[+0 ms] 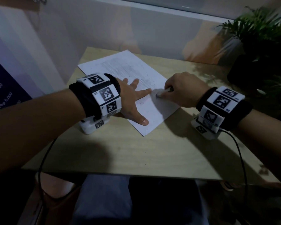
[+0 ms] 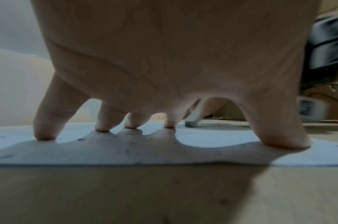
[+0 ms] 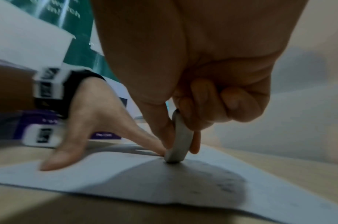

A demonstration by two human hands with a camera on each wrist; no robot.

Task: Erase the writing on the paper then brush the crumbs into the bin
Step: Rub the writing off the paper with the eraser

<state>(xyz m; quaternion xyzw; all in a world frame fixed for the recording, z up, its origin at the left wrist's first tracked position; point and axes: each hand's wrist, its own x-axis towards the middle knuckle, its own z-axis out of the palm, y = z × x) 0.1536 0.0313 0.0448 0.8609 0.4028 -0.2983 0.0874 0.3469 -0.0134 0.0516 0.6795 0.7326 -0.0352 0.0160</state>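
Note:
A white sheet of paper (image 1: 120, 67) with faint grey pencil smears lies on the wooden table (image 1: 120, 151). My left hand (image 1: 133, 98) presses flat on the paper, fingers spread and straight; in the left wrist view its fingertips (image 2: 44, 134) stand on the paper (image 2: 212, 136) among dark crumbs (image 2: 131, 144). My right hand (image 1: 182, 90) pinches a white eraser (image 1: 161, 93) whose lower end touches the paper just right of the left index finger. The right wrist view shows the eraser (image 3: 178, 142) on edge on the paper (image 3: 106, 174), thumb and fingers round it.
A potted plant (image 1: 258, 51) stands at the table's right rear corner. A pale wall runs behind the table and a purple poster (image 1: 5, 88) hangs at left. Black cables trail from both wrist units over the table's front edge. No bin shows in any view.

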